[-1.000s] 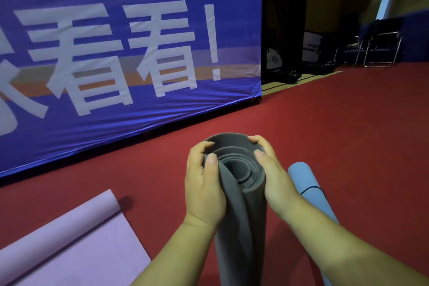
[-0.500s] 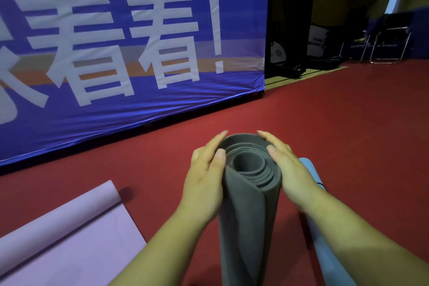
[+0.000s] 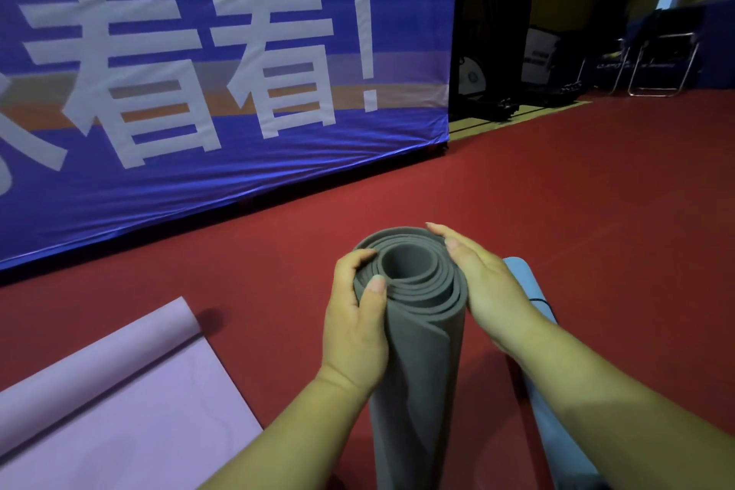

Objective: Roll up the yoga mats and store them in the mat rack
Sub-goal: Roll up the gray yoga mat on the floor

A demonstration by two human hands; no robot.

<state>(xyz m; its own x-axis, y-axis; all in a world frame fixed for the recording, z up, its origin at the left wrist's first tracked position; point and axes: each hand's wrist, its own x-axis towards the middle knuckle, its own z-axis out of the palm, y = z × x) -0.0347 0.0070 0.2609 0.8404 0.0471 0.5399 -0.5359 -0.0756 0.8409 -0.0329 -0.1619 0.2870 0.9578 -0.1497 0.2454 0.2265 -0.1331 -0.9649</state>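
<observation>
A rolled grey yoga mat [image 3: 421,338] stands upright in front of me, its spiral end facing up. My left hand [image 3: 354,322] grips its left side near the top, fingers curled round the outer layer and the thumb over the rim. Against the right side, my right hand [image 3: 483,290] presses with straight fingers. A rolled blue mat [image 3: 545,410] lies on the floor behind my right forearm, partly hidden. A lilac mat [image 3: 119,402] lies half rolled at the lower left. No mat rack is in view.
The floor [image 3: 576,191] is red. A large blue banner [image 3: 222,72] with white characters stands along the left and back. Folding chairs [image 3: 660,64] and dark equipment [image 3: 501,107] sit at the far right, beyond a strip of yellow floor.
My left hand's fingers have gone from flat to curled round the mat's top edge. The grey roll has turned a little, its spiral end looser and more open. The view shifted slightly.
</observation>
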